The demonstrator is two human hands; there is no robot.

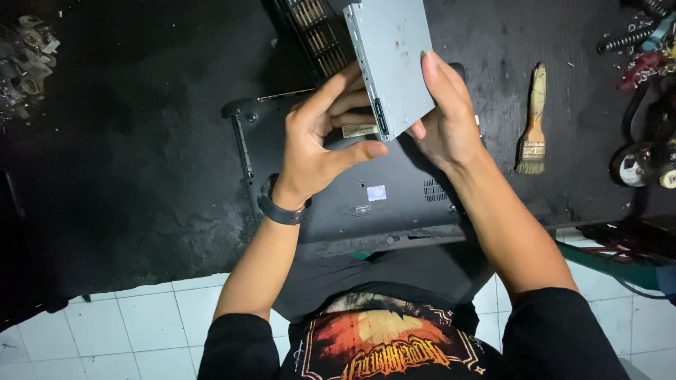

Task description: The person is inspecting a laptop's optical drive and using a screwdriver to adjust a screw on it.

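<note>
I hold a flat grey metal drive unit point(391, 49) up in front of me with both hands. My left hand point(320, 137) grips its near end, fingers on the side edge and thumb under the connector corner. My right hand point(445, 112) clasps the right edge, index finger laid along the casing. Below the hands a dark laptop point(352, 200) lies upside down on the black worktable point(141, 155), its near edge over the table's front. A black band sits on my left wrist.
A paintbrush point(533, 127) with a pale wooden handle lies right of the laptop. Cables, springs and small parts point(644, 49) crowd the far right. Small metal bits point(28, 53) lie at the far left. A vented black part point(317, 35) lies behind the laptop. White floor tiles point(141, 324) show below.
</note>
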